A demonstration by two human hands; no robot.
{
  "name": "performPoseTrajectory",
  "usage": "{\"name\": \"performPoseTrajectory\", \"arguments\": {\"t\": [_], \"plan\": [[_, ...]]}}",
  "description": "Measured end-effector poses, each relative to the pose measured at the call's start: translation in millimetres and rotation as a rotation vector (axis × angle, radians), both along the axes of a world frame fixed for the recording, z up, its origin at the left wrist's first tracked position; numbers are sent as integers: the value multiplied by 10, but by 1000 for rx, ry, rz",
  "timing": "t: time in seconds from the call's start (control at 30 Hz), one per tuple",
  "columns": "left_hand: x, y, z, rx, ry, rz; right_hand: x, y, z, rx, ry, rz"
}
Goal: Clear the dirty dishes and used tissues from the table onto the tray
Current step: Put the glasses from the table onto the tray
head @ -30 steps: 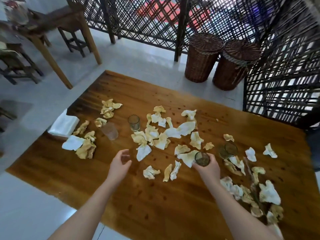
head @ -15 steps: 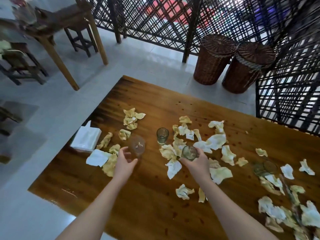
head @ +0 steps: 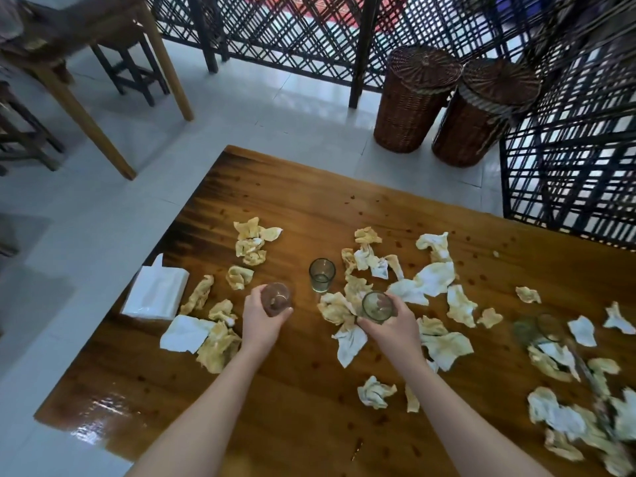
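Head: left hand (head: 261, 322) holds clear glass (head: 276, 299), right hand (head: 393, 329) green glass (head: 377, 306), upright.

Lower right of the frame: the used tissues (head: 557, 413) are smeared by motion blur and cut off by the right and bottom edges, so their number cannot be told. A thin dark stick-like item (head: 588, 373) among them is too blurred to identify. At right centre, two blurred glasses (head: 537, 327) overlap; whether they touch cannot be told. The left hand (head: 261, 320) grips the left-hand glass (head: 276, 297) and hides its base. The right hand (head: 390, 327) holds the right-hand glass (head: 377, 304) and hides its lower wall. Both forearms and the table (head: 309, 401) run out at the bottom edge. Upper left, a second table (head: 82, 111) is blurred and cropped
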State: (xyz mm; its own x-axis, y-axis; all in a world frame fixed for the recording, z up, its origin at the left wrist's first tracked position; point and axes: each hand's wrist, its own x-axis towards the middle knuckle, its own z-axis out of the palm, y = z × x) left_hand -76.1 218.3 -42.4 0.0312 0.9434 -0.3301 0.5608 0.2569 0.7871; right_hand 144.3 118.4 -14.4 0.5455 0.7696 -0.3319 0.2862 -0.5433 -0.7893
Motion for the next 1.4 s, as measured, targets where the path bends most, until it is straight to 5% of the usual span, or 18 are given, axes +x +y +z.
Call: {"name": "performPoseTrajectory", "arguments": {"t": [0.43, 1.4], "plan": [[762, -679, 374, 32, -89, -249, 535, -865, 171, 84, -15, -169], [3765, -4937, 783, 54, -183, -991, 2255, -5926, 629, 218, -132, -803]]}}
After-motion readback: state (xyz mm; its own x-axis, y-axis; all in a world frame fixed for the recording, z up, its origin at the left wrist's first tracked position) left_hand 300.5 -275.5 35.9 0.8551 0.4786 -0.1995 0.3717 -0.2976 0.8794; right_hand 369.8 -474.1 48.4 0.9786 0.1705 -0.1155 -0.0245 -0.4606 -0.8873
